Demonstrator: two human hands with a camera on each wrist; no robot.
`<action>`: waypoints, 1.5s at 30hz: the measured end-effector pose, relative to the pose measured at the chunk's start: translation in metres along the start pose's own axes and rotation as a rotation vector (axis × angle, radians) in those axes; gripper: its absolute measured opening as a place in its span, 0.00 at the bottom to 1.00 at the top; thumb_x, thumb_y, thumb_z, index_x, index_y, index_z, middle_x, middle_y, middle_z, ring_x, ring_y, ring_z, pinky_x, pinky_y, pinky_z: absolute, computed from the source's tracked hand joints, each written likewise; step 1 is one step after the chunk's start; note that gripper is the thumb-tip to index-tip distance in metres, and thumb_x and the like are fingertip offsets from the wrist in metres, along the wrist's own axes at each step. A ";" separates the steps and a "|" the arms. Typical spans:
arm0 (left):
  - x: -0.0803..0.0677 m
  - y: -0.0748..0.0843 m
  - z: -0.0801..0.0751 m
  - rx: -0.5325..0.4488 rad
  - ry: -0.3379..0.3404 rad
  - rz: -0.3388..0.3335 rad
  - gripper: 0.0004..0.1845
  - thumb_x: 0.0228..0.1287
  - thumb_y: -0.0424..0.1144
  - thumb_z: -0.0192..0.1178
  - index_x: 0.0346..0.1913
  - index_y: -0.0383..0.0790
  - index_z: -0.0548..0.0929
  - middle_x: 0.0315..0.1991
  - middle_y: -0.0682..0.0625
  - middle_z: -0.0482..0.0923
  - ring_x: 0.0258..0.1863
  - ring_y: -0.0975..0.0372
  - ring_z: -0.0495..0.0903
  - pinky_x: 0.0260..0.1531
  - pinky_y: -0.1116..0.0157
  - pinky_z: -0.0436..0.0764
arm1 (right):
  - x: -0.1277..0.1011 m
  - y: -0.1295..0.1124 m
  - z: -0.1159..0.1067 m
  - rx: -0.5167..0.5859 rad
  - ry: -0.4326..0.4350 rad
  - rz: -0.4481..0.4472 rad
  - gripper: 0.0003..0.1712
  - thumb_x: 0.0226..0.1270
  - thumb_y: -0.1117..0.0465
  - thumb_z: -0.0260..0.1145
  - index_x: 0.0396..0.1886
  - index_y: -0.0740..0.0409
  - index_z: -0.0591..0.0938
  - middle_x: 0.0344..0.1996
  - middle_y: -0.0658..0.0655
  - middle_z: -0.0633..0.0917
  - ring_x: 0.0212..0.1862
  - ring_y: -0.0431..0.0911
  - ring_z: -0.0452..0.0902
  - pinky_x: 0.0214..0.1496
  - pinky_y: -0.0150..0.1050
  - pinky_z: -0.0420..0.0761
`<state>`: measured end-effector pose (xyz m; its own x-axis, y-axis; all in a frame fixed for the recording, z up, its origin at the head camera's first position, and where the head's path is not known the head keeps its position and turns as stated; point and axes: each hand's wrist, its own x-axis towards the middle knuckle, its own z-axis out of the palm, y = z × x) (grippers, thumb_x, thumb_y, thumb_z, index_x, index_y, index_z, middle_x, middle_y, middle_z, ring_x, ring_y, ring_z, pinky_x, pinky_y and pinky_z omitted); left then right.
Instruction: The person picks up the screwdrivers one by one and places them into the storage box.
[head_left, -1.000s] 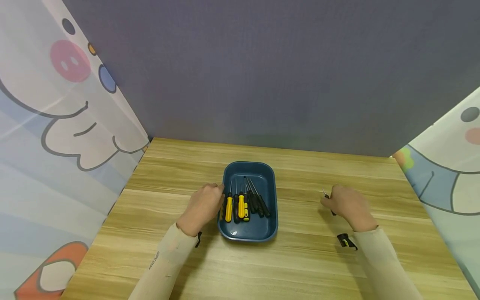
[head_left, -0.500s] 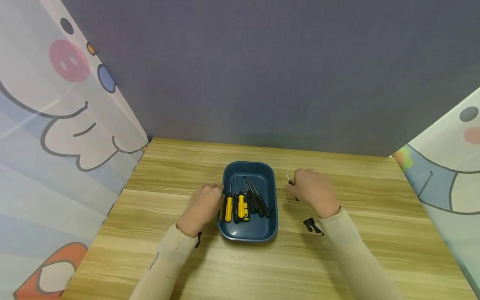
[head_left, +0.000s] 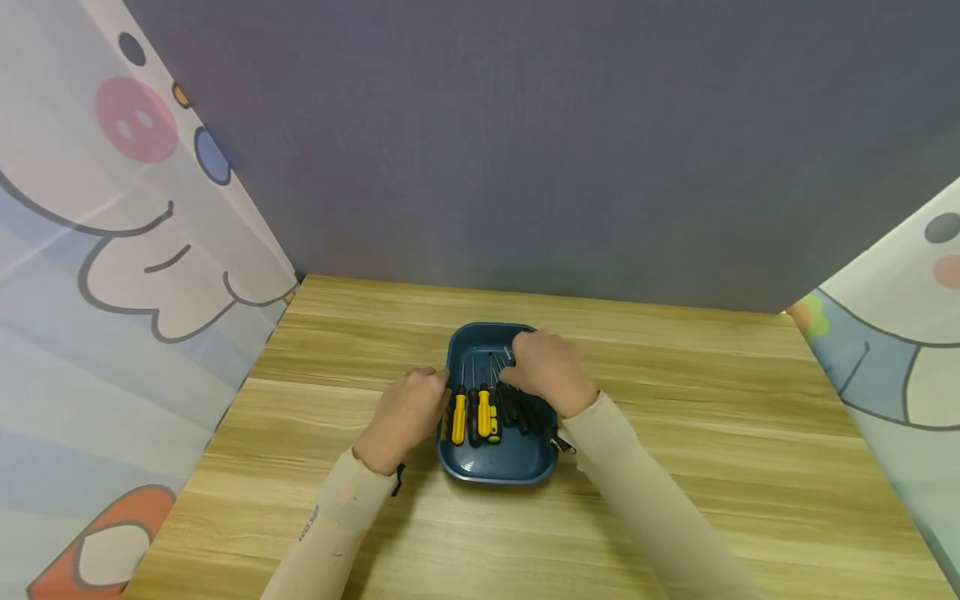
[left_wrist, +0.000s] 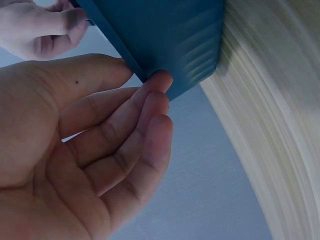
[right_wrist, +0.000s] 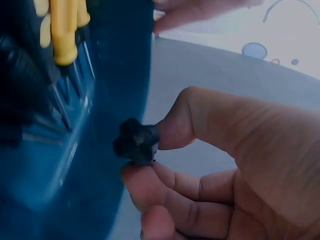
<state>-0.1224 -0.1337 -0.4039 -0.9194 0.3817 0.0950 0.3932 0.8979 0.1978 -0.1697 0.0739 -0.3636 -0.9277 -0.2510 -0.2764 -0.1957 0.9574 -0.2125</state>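
Observation:
A dark blue tray [head_left: 495, 477] sits mid-table with two yellow-handled screwdrivers [head_left: 471, 414] and several black ones [head_left: 519, 414] lying in it. My left hand [head_left: 433, 392] rests against the tray's left rim, and the left wrist view shows its fingers [left_wrist: 156, 100] fairly straight, their tips on the tray's outer wall [left_wrist: 170, 35]. My right hand [head_left: 519, 368] hovers over the tray's far right part. There its thumb and fingers pinch the black handle of a small screwdriver [right_wrist: 136, 142]. That tool's shaft is hidden.
The wooden table [head_left: 675, 400] runs out on both sides of the tray. A grey backdrop [head_left: 525, 150] closes the far edge, and cartoon-printed curtains [head_left: 112, 250] hang at left and right. A black strap [head_left: 559, 445] shows at my right wrist.
My right hand has travelled left from the table's right side to above the tray, carrying the small black screwdriver. My left hand has stayed on the tray's left rim.

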 end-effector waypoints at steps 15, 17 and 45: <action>0.001 0.001 0.001 -0.007 -0.010 -0.001 0.05 0.68 0.32 0.63 0.42 0.34 0.84 0.28 0.48 0.77 0.28 0.57 0.80 0.22 0.60 0.80 | 0.020 -0.018 0.035 -0.034 -0.090 0.026 0.18 0.60 0.46 0.75 0.25 0.55 0.82 0.25 0.55 0.79 0.25 0.48 0.75 0.26 0.42 0.77; 0.001 0.001 0.001 -0.007 -0.015 -0.001 0.06 0.68 0.32 0.63 0.43 0.33 0.84 0.28 0.48 0.77 0.28 0.57 0.80 0.22 0.61 0.80 | 0.020 -0.018 0.036 -0.036 -0.094 0.027 0.18 0.61 0.47 0.74 0.26 0.56 0.82 0.26 0.55 0.78 0.26 0.48 0.75 0.25 0.42 0.77; 0.001 0.000 0.001 0.000 0.111 0.055 0.15 0.65 0.33 0.67 0.51 0.29 0.84 0.46 0.38 0.81 0.44 0.49 0.81 0.40 0.56 0.85 | -0.013 -0.004 0.010 0.058 0.014 -0.055 0.22 0.69 0.58 0.65 0.14 0.54 0.72 0.11 0.49 0.65 0.13 0.42 0.63 0.14 0.33 0.62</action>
<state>-0.1232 -0.1326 -0.4052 -0.8898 0.4035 0.2130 0.4427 0.8765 0.1893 -0.1533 0.0722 -0.3687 -0.9206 -0.3004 -0.2494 -0.2281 0.9323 -0.2809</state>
